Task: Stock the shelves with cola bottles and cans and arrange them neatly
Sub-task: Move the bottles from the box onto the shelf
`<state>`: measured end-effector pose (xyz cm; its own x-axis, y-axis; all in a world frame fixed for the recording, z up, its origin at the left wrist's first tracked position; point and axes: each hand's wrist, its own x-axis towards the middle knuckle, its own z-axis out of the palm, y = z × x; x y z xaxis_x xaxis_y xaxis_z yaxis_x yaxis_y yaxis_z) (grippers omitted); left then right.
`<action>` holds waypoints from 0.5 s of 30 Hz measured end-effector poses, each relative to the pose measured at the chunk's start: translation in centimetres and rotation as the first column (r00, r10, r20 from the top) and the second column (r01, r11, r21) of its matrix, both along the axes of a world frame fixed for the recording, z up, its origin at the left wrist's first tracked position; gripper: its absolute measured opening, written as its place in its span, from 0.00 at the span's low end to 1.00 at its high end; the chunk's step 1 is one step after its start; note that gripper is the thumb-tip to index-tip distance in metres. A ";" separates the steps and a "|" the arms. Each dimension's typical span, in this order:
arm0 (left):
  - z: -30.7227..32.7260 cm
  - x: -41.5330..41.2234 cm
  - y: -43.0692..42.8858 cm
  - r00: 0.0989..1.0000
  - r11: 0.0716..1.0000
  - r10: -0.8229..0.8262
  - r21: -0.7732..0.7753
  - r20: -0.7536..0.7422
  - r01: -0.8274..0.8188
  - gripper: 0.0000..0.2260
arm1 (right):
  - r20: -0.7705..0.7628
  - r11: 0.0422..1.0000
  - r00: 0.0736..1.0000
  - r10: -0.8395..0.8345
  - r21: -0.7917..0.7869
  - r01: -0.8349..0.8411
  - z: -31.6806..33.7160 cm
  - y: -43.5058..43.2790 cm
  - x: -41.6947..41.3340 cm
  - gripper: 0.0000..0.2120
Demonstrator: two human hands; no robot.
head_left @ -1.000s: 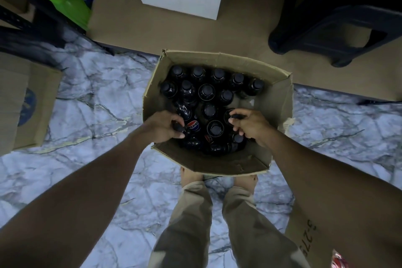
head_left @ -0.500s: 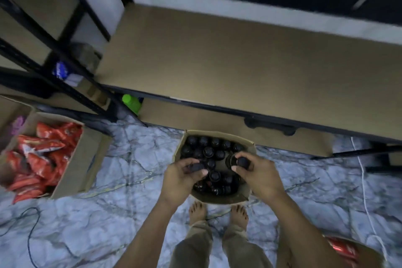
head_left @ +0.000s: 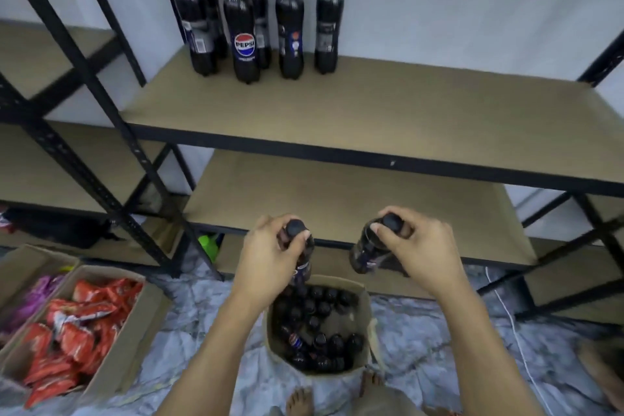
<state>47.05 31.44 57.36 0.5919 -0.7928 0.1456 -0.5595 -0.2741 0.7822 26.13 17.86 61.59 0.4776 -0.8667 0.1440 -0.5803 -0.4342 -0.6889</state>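
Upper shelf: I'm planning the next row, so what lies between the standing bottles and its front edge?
Nothing. The head view shows bare shelf board from the bottles to the front edge.

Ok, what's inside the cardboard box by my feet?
Cola bottles, black caps up, a gap at right. The bottle in the left hand covers the box's far left corner. Bodies mostly hidden.

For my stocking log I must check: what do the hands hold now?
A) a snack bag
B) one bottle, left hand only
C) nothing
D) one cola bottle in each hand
D: the left hand grips one cola bottle near its cap, and the right hand grips a second bottle.
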 end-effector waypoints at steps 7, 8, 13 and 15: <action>3.2 0.5 -1.5 0.997 0.999 0.003 -0.049 0.078 0.001 0.02 | 0.128 0.997 0.992 -0.001 -0.070 0.010 8.0 -4.3 -0.8 0.08; 3.5 0.5 -1.9 0.997 0.998 0.021 -0.061 0.079 -0.016 0.03 | 0.154 0.998 0.988 0.006 -0.065 0.004 9.2 -5.3 -0.9 0.09; 4.2 0.4 -4.0 0.992 0.993 0.085 -0.093 0.089 -0.077 0.05 | 0.269 0.992 0.961 0.070 -0.124 -0.038 15.2 -11.4 -0.6 0.13; 4.3 0.1 -4.9 0.990 0.990 0.109 -0.102 0.085 -0.100 0.05 | 0.284 0.984 0.952 0.116 -0.165 -0.070 17.3 -14.3 -0.2 0.13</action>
<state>47.18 26.56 61.70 0.6517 -0.7067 0.2754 -0.6013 -0.2601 0.7555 25.96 3.56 78.84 0.4726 -0.7777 0.4146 -0.3166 -0.5888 -0.7437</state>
